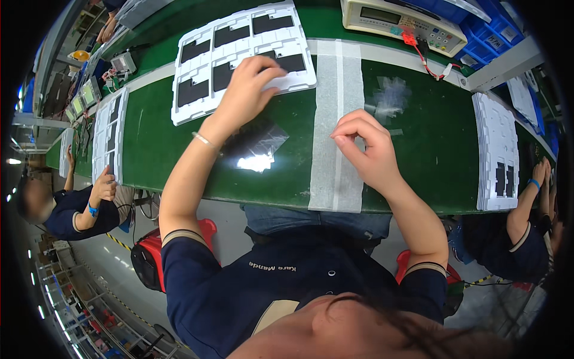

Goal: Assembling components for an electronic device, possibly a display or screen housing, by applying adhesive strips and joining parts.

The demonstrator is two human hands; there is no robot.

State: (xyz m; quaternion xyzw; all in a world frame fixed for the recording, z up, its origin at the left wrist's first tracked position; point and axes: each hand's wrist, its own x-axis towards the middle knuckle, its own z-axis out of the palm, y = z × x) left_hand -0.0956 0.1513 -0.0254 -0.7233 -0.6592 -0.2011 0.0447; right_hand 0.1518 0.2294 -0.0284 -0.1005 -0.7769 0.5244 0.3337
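A white moulded tray (pixel 203 110) lies at the back left of the bench, with flat black pieces (pixel 232 36) in its compartments. My left hand (pixel 248 90) is over the tray's near row, its fingers bent and apart from the thumb; I see nothing between them. Over the pale strip (pixel 326 167) that crosses the bench, my right hand (pixel 371 146) has thumb and fingertips pinched together. Whatever is in that pinch, if anything, cannot be made out. Clear film (pixel 263 143) lies shiny below my left hand. More clear film (pixel 390 99) is right of the strip.
A bench meter (pixel 400 24) with red and black leads stands at the back right, beside blue bins (pixel 487 30). Stacked white trays (pixel 495 149) stand at the right end; another tray (pixel 110 137) is at the left. Co-workers sit on both sides, one hand (pixel 104 185) near that left tray.
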